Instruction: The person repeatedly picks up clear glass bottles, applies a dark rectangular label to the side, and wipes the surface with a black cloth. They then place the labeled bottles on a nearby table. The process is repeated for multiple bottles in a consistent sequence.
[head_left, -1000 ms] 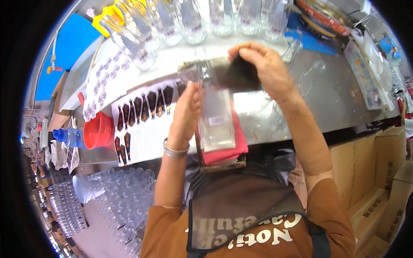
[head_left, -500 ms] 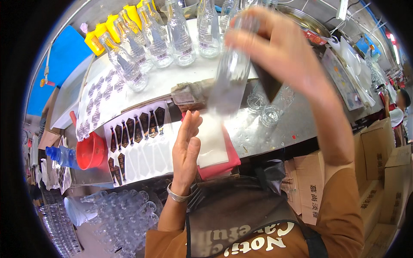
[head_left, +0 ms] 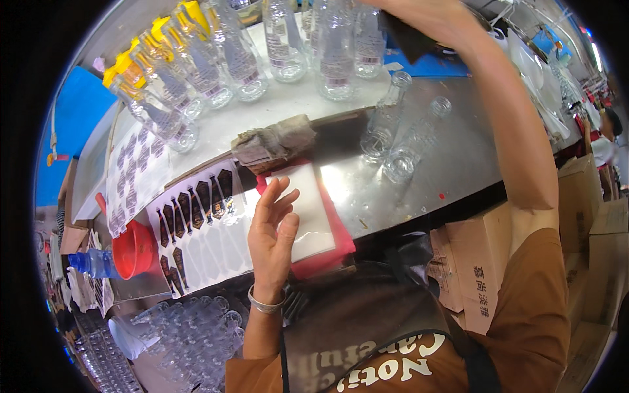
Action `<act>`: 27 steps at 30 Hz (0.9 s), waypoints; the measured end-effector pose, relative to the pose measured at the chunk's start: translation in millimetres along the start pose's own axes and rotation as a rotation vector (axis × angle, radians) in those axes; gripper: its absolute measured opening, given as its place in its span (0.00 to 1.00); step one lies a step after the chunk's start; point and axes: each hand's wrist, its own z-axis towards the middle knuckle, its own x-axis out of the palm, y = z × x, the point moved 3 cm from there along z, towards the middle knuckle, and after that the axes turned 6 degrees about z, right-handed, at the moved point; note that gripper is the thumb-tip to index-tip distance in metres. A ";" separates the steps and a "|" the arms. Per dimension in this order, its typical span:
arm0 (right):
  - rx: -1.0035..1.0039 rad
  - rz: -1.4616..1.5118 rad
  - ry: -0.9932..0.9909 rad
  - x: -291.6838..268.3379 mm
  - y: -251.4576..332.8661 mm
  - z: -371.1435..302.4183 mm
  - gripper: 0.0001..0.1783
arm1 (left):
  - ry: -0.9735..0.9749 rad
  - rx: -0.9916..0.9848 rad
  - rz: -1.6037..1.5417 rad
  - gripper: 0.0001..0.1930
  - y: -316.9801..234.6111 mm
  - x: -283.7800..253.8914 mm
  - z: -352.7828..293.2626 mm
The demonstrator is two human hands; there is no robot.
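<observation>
My left hand [head_left: 272, 236] is open and holds nothing. Its fingers are loosely spread above a white pad [head_left: 308, 216] that lies on a red cloth [head_left: 344, 239]. My right arm reaches to the far side, where my right hand [head_left: 429, 16] is partly cut off by the upper edge. A dark flat piece with a pointed corner [head_left: 407, 38] hangs from that hand. Just left of it, a clear glass bottle with a printed label [head_left: 337, 62] stands upright at its fingertips. Whether they still touch it is hidden.
Several labelled bottles [head_left: 239, 62] line the white board. A folded grey rag [head_left: 275, 141] lies at its edge. Two clear bottles [head_left: 409, 147] are on the metal bench. Left are a sheet of dark labels [head_left: 196, 206] and a red bowl [head_left: 134, 249]. Cardboard boxes [head_left: 481, 262] stand below right.
My right hand has carried the bottle up and away to the row at the back, where it stands. The dark piece moved along. My left hand stays near the pad, fingers slightly more spread.
</observation>
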 end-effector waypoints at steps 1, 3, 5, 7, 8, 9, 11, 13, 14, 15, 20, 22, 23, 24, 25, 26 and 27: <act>-0.010 -0.062 0.121 -16.5 29.3 -17.5 0.26 | -0.010 -0.004 -0.002 0.31 0.4 -3.0 -2.9; -0.057 -0.202 0.194 -34.3 11.6 -51.1 0.23 | -0.007 -0.016 -0.012 0.30 -0.1 2.4 -3.4; -0.070 -0.245 0.201 -22.6 -33.2 -103.1 0.20 | 0.038 0.000 0.018 0.30 -2.0 9.2 -2.7; 0.064 -0.165 0.164 1.2 -39.9 -152.7 0.19 | 0.063 -0.004 0.027 0.29 0.6 16.7 -1.9; 0.162 -0.103 0.077 12.0 -36.4 -168.3 0.19 | 0.082 0.000 0.038 0.29 -0.3 19.6 -2.6; 0.147 -0.074 0.040 16.3 -22.8 -177.1 0.18 | 0.092 0.003 0.050 0.29 -1.4 21.6 -4.4; 0.118 -0.007 -0.031 23.7 -0.4 -185.3 0.17 | 0.098 0.021 0.092 0.28 -0.7 24.9 -6.5; 0.000 0.074 0.044 28.2 24.2 -165.9 0.15 | 0.142 0.115 0.213 0.32 -7.9 28.3 -5.6; -0.065 0.117 0.080 27.1 39.5 -151.0 0.14 | 0.169 0.208 0.285 0.34 -13.4 28.2 -4.5; 0.008 0.207 0.174 27.3 47.0 -135.0 0.14 | 0.205 0.305 0.349 0.37 -24.9 29.6 0.0; 0.180 0.867 0.140 94.2 14.4 -84.2 0.23 | 0.102 0.048 -0.068 0.42 -25.6 27.4 11.7; 0.312 0.878 0.055 126.5 6.1 -99.7 0.25 | -0.064 -0.056 0.038 0.40 2.1 18.0 11.2; 0.414 0.853 0.087 139.6 3.2 -118.2 0.24 | -0.113 -0.062 0.053 0.39 16.1 12.4 12.8; 0.445 0.951 0.125 157.0 3.3 -142.8 0.23 | -0.150 -0.071 0.063 0.39 27.7 9.1 14.9; 0.454 0.950 0.140 174.3 7.7 -169.6 0.21 | -0.150 -0.075 0.040 0.38 27.1 7.4 12.0; 0.451 0.873 0.206 182.2 18.7 -193.6 0.22 | -0.152 -0.080 0.018 0.37 22.7 6.0 7.8; 0.497 0.815 0.321 180.9 31.3 -208.6 0.24 | -0.146 -0.081 -0.010 0.36 21.6 6.5 4.9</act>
